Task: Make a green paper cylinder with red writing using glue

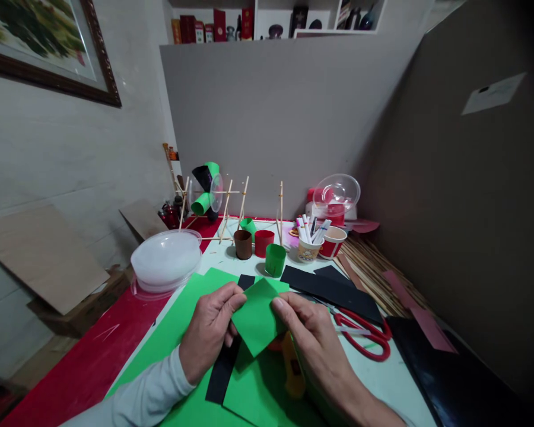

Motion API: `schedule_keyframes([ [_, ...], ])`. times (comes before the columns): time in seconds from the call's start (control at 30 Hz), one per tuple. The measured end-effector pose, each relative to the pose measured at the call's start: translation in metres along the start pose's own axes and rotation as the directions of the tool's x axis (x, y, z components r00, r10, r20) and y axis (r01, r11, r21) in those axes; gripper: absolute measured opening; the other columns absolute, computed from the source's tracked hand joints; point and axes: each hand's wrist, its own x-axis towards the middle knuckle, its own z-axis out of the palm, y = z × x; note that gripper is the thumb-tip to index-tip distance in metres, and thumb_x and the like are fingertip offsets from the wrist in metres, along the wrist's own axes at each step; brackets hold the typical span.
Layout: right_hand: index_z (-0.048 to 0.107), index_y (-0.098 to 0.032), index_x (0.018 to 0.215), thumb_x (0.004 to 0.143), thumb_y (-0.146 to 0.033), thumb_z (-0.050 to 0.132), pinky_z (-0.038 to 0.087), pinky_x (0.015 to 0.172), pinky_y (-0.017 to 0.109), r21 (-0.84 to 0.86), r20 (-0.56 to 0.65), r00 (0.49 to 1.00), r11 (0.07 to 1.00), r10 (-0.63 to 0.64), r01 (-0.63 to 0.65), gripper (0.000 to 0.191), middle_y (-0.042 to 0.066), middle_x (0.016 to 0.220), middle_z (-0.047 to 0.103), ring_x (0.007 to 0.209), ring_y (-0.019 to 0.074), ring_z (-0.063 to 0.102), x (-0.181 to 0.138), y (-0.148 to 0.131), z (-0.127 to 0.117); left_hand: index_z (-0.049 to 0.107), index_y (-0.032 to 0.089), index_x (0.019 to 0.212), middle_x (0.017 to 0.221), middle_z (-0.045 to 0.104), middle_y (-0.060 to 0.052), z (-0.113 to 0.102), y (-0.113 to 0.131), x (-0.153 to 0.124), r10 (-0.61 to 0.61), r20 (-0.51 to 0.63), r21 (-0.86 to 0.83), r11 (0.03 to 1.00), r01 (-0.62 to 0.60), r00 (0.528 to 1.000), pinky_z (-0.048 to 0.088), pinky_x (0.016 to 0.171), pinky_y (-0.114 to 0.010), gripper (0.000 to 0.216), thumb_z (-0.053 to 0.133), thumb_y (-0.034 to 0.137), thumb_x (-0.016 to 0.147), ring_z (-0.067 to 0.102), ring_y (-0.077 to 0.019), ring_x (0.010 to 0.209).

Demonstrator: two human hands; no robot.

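Observation:
Between my two hands is a small square of green paper (258, 317), turned so one corner points away from me. My left hand (216, 323) pinches its left corner, thumb on top. On the opposite side my right hand (311, 332) grips the right edge between thumb and fingers. Beneath it lie larger green paper sheets (187, 311) and a black paper strip (222, 370). A yellow-orange tool (292, 367), partly hidden by the paper and my right hand, rests on the green sheet. Red-handled scissors (367, 335) lie right of my right hand.
Paper tubes in brown (242, 245), red (264, 244) and green (275, 260) stand ahead. Behind them is a stick frame (229, 204) carrying a paper-cup wheel. Stacked plastic lids (165, 261) sit left; a cup of markers (309, 252) and thin wooden sticks (382, 270) are at right.

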Motion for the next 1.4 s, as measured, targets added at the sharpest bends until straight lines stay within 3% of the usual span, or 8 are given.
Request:
schedule_keyframes([
  [0.1, 0.047, -0.022, 0.072, 0.096, -0.055, 0.049, 0.043, 0.052, 0.023, 0.067, 0.057, 0.997, 0.997, 0.045, -0.049, 0.041, -0.003, 0.069, 0.039, 0.062, 0.0136, 0.042, 0.000, 0.000, 0.002, 0.053, 0.022, 0.067, 0.054, 0.040, 0.008, -0.004, 0.005, 0.002, 0.076, -0.033, 0.033, 0.997, -0.075, 0.997, 0.031, 0.044, -0.023, 0.031, 0.055, 0.044, 0.089, 0.039, -0.0100, 0.044],
  [0.23, 0.060, -0.019, 0.098, 0.095, -0.048, 0.053, 0.036, 0.049, 0.023, -0.018, 0.044, 0.998, 0.999, -0.038, 0.038, 0.030, -0.005, 0.064, 0.041, 0.057, 0.0127, 0.038, 0.003, 0.001, 0.001, 0.052, 0.021, 0.060, 0.058, 0.040, 0.005, -0.006, 0.010, 0.003, 0.138, -0.001, 0.046, 0.989, -0.138, 0.990, 0.033, 0.055, -0.025, 0.033, 0.058, 0.039, 0.086, 0.039, -0.0120, 0.056],
  [0.33, 0.055, -0.020, 0.082, 0.097, -0.043, 0.051, 0.035, 0.055, 0.024, -0.073, 0.015, 0.994, 0.992, -0.106, 0.107, 0.027, -0.004, 0.066, 0.043, 0.060, 0.0127, 0.038, 0.003, 0.000, 0.000, 0.053, 0.020, 0.058, 0.059, 0.043, 0.004, -0.003, 0.011, 0.002, 0.140, 0.031, 0.025, 0.990, -0.141, 0.990, 0.034, 0.058, -0.026, 0.034, 0.061, 0.038, 0.085, 0.041, -0.0128, 0.059],
  [0.53, 0.059, -0.020, 0.088, 0.098, -0.043, 0.051, 0.040, 0.062, 0.026, -0.009, -0.045, 0.996, 0.997, -0.075, 0.075, 0.026, 0.000, 0.074, 0.055, 0.067, 0.0153, 0.049, 0.001, -0.003, -0.002, 0.060, 0.019, 0.073, 0.049, 0.040, 0.008, 0.002, 0.001, 0.000, -0.024, 0.032, -0.147, 0.989, 0.028, 0.999, 0.026, 0.041, -0.022, 0.037, 0.060, 0.052, 0.091, 0.034, -0.0090, 0.042],
  [0.63, 0.059, -0.019, 0.092, 0.097, -0.044, 0.052, 0.040, 0.063, 0.026, 0.078, -0.090, 0.995, 0.996, -0.044, 0.051, 0.026, 0.000, 0.077, 0.056, 0.069, 0.0153, 0.050, 0.004, -0.002, -0.006, 0.061, 0.020, 0.088, 0.056, 0.052, 0.006, 0.002, -0.003, 0.001, -0.080, 0.055, -0.287, 0.954, 0.092, 0.995, 0.035, 0.042, -0.020, 0.041, 0.057, 0.060, 0.091, 0.044, -0.0101, 0.046],
  [0.93, 0.051, -0.027, 0.137, 0.099, -0.038, 0.053, 0.032, 0.058, 0.024, 0.208, -0.049, 0.998, 0.977, -0.027, 0.037, 0.039, -0.006, 0.072, 0.037, 0.064, 0.0136, 0.036, 0.005, -0.005, -0.007, 0.058, 0.018, 0.070, 0.058, 0.053, 0.004, 0.004, 0.005, 0.002, -0.175, 0.158, -0.448, 0.865, 0.229, 0.972, 0.044, 0.041, -0.020, 0.041, 0.076, 0.053, 0.081, 0.048, -0.0102, 0.049],
  [1.17, 0.060, -0.026, 0.124, 0.099, -0.033, 0.055, 0.036, 0.065, 0.026, 0.157, -0.044, 0.996, 0.984, -0.080, 0.086, 0.026, -0.004, 0.079, 0.045, 0.069, 0.0143, 0.040, 0.004, -0.002, -0.006, 0.064, 0.017, 0.084, 0.060, 0.061, 0.001, 0.001, 0.005, 0.004, -0.176, 0.267, -0.548, 0.781, 0.300, 0.947, 0.047, 0.035, -0.022, 0.039, 0.069, 0.056, 0.085, 0.061, -0.0158, 0.048],
  [1.4, 0.060, -0.025, 0.122, 0.097, -0.034, 0.058, 0.046, 0.071, 0.025, 0.183, -0.108, 0.989, 0.976, -0.101, 0.120, 0.026, 0.001, 0.098, 0.061, 0.083, 0.0164, 0.056, 0.006, 0.002, -0.005, 0.069, 0.013, 0.092, 0.074, 0.075, -0.007, 0.002, 0.006, 0.002, -0.126, 0.406, -0.589, 0.721, 0.364, 0.905, 0.060, 0.046, -0.030, 0.037, 0.072, 0.049, 0.085, 0.076, -0.0257, 0.057],
])
